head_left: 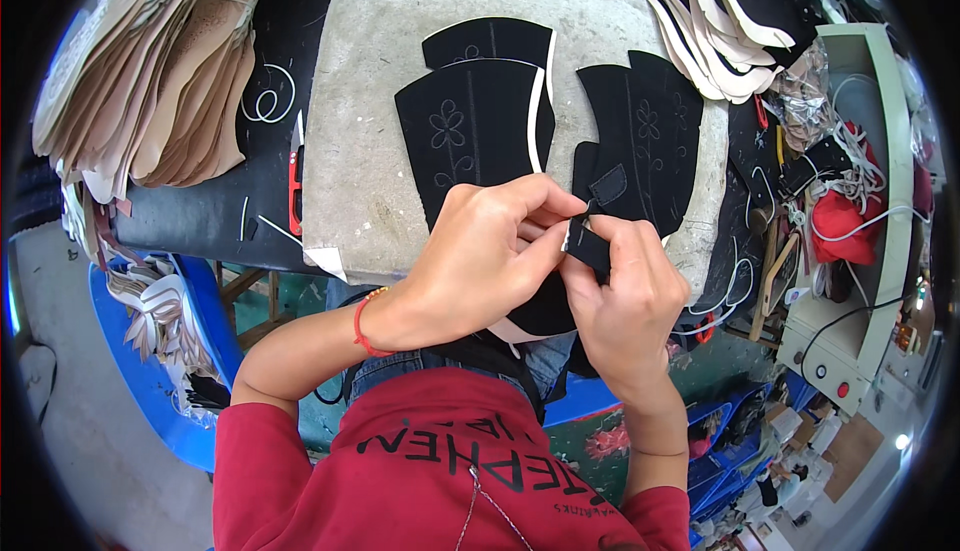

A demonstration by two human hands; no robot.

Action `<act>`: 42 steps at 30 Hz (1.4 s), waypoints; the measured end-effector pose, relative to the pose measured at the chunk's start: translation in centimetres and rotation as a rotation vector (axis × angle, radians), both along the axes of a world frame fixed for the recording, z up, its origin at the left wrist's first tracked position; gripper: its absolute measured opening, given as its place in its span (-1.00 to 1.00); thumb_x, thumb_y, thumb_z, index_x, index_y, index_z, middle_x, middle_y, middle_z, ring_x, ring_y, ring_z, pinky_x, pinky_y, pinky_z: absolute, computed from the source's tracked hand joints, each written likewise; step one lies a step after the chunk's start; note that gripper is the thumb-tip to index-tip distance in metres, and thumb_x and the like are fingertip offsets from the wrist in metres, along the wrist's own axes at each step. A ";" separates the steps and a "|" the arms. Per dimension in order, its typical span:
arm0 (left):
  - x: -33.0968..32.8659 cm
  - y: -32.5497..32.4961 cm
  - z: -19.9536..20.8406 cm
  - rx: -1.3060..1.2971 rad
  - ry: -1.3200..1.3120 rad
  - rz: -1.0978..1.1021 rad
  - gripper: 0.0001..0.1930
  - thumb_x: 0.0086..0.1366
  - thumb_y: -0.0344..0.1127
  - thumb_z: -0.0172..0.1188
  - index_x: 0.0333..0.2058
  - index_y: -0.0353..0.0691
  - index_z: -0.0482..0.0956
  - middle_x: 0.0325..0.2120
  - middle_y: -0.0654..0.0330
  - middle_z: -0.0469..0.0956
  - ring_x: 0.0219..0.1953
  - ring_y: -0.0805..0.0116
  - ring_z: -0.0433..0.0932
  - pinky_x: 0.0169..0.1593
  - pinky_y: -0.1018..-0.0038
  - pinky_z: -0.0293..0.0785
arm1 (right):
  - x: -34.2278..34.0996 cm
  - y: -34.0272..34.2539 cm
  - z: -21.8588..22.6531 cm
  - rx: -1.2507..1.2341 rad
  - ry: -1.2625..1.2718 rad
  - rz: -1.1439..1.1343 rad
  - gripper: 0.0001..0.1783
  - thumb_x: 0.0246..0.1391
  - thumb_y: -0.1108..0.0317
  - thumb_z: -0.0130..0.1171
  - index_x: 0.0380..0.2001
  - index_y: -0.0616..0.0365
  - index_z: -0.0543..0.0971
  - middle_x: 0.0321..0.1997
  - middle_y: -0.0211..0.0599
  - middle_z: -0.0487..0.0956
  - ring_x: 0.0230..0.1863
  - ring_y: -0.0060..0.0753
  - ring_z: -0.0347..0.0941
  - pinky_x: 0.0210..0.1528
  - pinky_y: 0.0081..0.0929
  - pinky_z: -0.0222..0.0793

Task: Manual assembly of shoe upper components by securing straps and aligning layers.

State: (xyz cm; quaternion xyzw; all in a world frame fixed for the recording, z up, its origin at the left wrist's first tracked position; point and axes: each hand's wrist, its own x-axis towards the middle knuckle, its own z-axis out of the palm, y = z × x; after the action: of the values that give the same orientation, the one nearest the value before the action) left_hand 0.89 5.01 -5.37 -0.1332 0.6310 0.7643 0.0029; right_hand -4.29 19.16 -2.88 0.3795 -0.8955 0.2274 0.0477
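My left hand (490, 251) and my right hand (628, 286) meet over the near edge of a pale grey work board (365, 151). Between them, the thumbs and fingertips of both hands pinch a small black strip (590, 248) of leather or cloth. Its far end shows a light edge near my left fingertips. Beyond my left hand lie black panels (470, 126) with stitched flowers, the front one white along its right side. More flower-stitched black panels (650, 136) lie beyond my right hand, with a small black tab (608, 184) next to them.
Bundles of tan cut pieces (160, 81) stand at the far left. A red-handled cutter (296, 186) lies beside the board. Curved cream-edged pieces (710, 31) are stacked at the far right. A blue bin (150, 381) is at lower left, and a pale green machine frame (850, 321) at right.
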 end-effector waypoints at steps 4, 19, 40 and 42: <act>-0.7 0.2 -0.7 -0.313 0.080 0.005 -0.85 0.15 -0.56 0.13 -0.26 -0.43 0.48 -0.45 0.09 0.60 -0.37 0.48 0.61 -0.37 0.57 0.55 | -0.2 0.1 -1.0 0.017 0.126 0.028 -0.74 -0.18 0.37 0.31 -0.41 0.23 0.49 -0.55 -0.31 0.41 -0.61 -0.31 0.40 -0.59 -0.42 0.29; -1.5 -1.1 -0.8 0.139 -0.136 -0.072 -0.80 0.19 -0.48 0.15 -0.20 -0.42 0.49 -0.38 0.21 0.54 -0.41 0.55 0.58 -0.34 0.69 0.52 | 1.3 0.7 -0.4 -0.655 -1.077 -0.365 -0.70 0.16 0.39 0.11 -0.07 0.29 0.49 -0.29 -0.48 0.47 -0.34 -0.79 0.28 -0.28 -0.80 0.21; -1.1 -2.8 -0.5 0.077 -0.097 -0.100 -0.88 0.16 -0.54 0.17 -0.30 -0.39 0.54 -0.45 0.21 0.57 -0.44 0.57 0.56 -0.33 0.68 0.52 | -2.6 3.2 2.6 -0.117 -0.783 0.001 -0.70 0.14 0.44 0.03 -0.04 0.24 0.44 -0.32 -0.26 0.40 -0.36 -0.50 0.33 -0.31 -0.64 0.25; -1.3 -2.9 -0.8 0.097 -0.091 -0.093 -0.87 0.17 -0.53 0.17 -0.29 -0.39 0.54 -0.44 0.20 0.57 -0.43 0.57 0.56 -0.32 0.68 0.52 | -3.1 3.3 2.9 -0.024 -0.623 0.109 -0.72 0.08 0.46 0.11 -0.10 0.25 0.47 -0.35 -0.25 0.48 -0.37 -0.49 0.43 -0.32 -0.61 0.32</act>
State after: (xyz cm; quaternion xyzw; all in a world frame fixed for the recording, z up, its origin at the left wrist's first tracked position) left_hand -0.37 2.11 -6.20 -0.1379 0.5980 0.7861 0.0735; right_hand -7.43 22.48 0.04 0.3385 -0.8427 0.3455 -0.2366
